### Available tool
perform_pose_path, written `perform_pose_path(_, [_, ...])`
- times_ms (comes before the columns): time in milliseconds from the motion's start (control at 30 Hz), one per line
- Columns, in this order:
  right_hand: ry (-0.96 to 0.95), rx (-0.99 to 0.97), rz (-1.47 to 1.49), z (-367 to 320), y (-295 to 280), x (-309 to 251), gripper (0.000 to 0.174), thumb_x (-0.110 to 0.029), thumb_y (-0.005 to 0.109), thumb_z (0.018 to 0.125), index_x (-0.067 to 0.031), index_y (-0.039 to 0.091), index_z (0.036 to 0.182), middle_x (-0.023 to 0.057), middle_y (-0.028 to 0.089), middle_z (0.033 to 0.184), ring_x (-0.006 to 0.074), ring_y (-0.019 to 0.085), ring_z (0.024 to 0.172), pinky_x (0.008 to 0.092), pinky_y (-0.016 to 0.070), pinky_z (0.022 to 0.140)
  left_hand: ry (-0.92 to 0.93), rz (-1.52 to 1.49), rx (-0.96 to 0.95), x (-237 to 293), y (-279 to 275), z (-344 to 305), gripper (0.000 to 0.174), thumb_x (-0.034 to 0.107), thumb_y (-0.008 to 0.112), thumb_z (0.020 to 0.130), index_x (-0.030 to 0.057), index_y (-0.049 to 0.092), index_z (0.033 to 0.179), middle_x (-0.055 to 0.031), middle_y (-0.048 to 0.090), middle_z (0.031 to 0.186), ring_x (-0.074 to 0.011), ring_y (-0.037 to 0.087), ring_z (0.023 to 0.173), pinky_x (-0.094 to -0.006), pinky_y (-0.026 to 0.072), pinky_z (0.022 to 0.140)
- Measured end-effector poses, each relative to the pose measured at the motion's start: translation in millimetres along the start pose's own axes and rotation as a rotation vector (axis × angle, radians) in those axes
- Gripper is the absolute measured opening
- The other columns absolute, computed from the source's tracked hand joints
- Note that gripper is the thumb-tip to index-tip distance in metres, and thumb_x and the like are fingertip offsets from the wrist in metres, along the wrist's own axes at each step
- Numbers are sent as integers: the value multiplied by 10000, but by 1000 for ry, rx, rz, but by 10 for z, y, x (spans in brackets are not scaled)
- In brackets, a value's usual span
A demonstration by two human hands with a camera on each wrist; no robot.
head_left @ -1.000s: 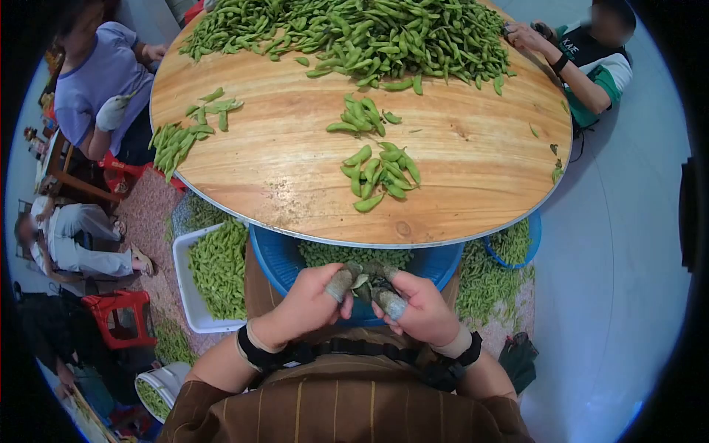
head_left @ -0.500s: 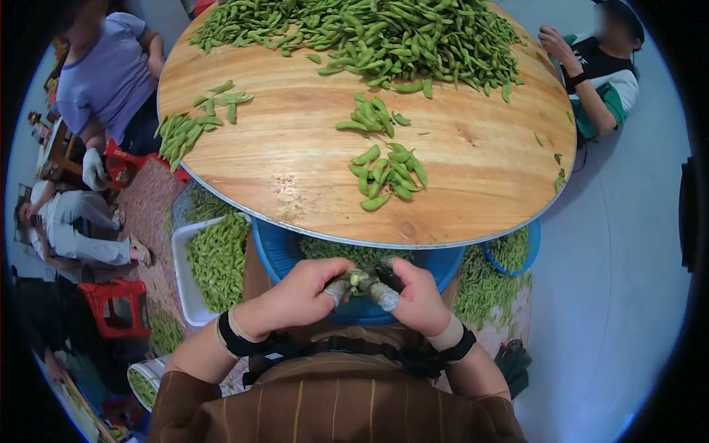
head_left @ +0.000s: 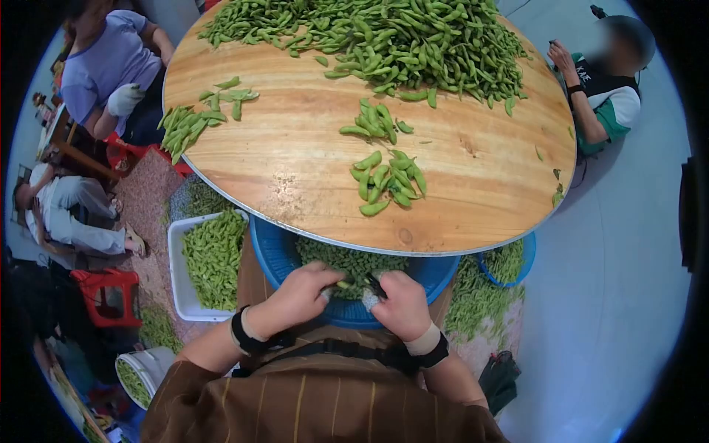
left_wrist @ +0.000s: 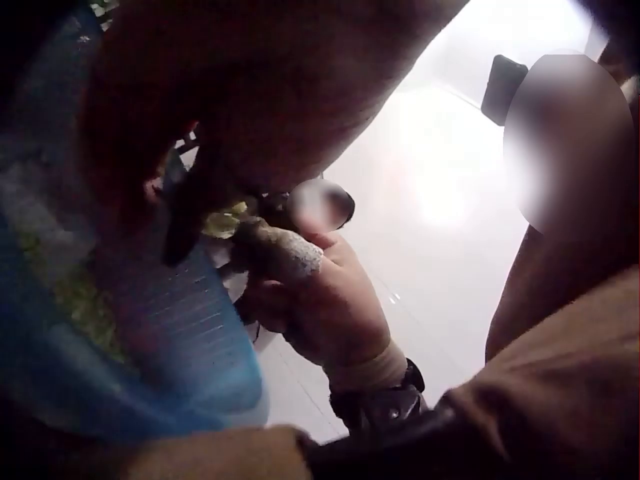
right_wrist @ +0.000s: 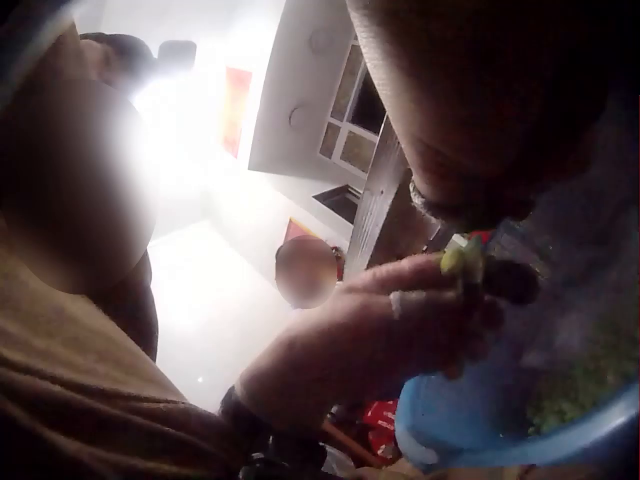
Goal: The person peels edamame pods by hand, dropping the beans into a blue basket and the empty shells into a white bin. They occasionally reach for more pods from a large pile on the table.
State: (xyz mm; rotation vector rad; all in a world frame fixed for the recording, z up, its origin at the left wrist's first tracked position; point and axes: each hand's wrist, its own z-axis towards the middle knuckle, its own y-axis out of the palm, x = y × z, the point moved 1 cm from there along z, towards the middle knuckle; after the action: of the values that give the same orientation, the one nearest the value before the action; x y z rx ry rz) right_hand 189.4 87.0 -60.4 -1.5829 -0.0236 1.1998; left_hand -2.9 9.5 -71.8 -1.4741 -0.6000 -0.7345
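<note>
Both hands are low over a blue basin (head_left: pixel 267 260) of shelled green beans (head_left: pixel 347 258), a little apart from each other. My left hand (head_left: pixel 295 295) pinches a pale green soybean pod (head_left: pixel 343 283) between thumb and fingers. That pod (right_wrist: pixel 462 262) shows at the left hand's fingertips in the right wrist view. With fingers curled, my right hand (head_left: pixel 405 304) faces it, and I cannot tell whether it holds anything. Grey wrapping (left_wrist: pixel 300 255) covers the right thumb. Dark coverings hide some fingertips.
Over the basin reaches a round wooden table (head_left: pixel 295 170), with a big heap of pods (head_left: pixel 436 52) and small clusters (head_left: pixel 390 181). A white tub of pods (head_left: pixel 214 258) stands left. Two people (head_left: pixel 111 66) (head_left: pixel 605 88) sit by the table. A red stool (head_left: pixel 111 299) is further left.
My hands, together at a pod earlier, have drawn slightly apart and lie lower over the basin. The person at left has raised a gloved hand since half a second ago.
</note>
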Motion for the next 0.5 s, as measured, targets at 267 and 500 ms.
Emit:
perform_pose_path(267, [-13,5,-127,0,-143,12,177,-104,645,677,-29,561,814,162,593,826,344,602,699,421,497,607,-63,-349,83,-252,-101,-243,427,-78,438,678,-11,587,1073,-179,570,970,-353,586,886,-370,475,801])
perform_pose_path(500, [-246,181,-225,343,-432,-498,223,-69,653,659,-45,522,838,132,541,785,322,587,651,397,490,535,75,-153,174,-123,-354,-27,426,-28,474,667,0,585,1077,-193,590,1007,-362,572,934,-366,462,847])
